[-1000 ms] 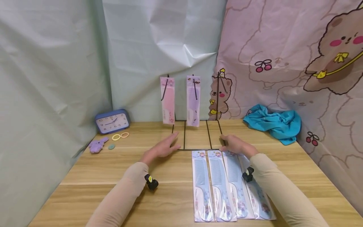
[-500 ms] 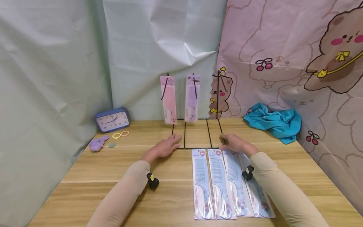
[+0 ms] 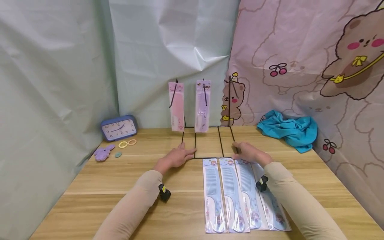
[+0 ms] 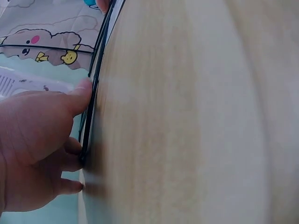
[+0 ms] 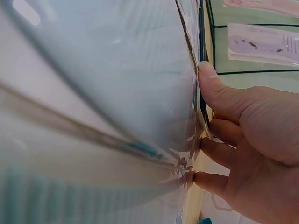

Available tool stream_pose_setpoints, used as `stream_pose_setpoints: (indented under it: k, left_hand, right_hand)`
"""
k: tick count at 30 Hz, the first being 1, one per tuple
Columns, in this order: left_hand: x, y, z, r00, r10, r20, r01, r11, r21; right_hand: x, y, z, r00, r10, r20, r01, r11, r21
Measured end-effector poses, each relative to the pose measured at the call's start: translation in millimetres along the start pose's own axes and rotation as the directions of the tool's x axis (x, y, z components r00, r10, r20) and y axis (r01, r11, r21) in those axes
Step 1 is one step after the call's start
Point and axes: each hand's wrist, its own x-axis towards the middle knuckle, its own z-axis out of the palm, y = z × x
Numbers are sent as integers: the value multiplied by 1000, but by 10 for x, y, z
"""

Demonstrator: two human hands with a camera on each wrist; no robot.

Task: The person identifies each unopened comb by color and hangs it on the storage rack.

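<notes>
A black wire rack (image 3: 209,157) stands on the table with packaged combs on its hooks: a pink comb (image 3: 177,108) at left and a purple comb (image 3: 202,108) beside it. My left hand (image 3: 175,157) lies at the front left of the rack's base, fingers spread; in the left wrist view its thumb (image 4: 83,91) touches the front wire. At the front right corner my right hand (image 3: 249,152) holds the base between thumb and fingers. Several packaged blue combs (image 3: 229,195) lie in a row before the rack, the rightmost partly under my right forearm.
At the left stand a blue alarm clock (image 3: 119,127), a purple plush toy (image 3: 102,153), a yellow ring (image 3: 123,144), an orange ring (image 3: 132,142) and a small green disc (image 3: 118,154). A crumpled turquoise cloth (image 3: 289,130) lies at back right. Curtains hang behind the table (image 3: 99,196).
My left hand has moved slightly right along the front of the rack's base, its thumb now over the wire. The hanging combs have swayed a little. My right hand stays in place.
</notes>
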Motion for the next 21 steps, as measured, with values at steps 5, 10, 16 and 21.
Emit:
stream_pose_setpoints:
  k: [5,10,16,21]
  left_hand:
    - [3,6,-12,1000,-1,9,1,999,-36]
    - [11,16,-26,1000,9,1,-8,999,-39]
    - [3,-7,-29,1000,6,-7,-6,998,-55]
    - [7,-23,-19,999,37,-6,-37,997,-66]
  right_hand:
    - [-11,20,-15,1000,-5,-10,5,1000,6]
    - [-79,110,-60,992,-93,-83,94,996,4]
    - [-434,183,-189,975,-137,-174,148,988,51]
    - [-896,207,-216,976,-123,-182,128,992,13]
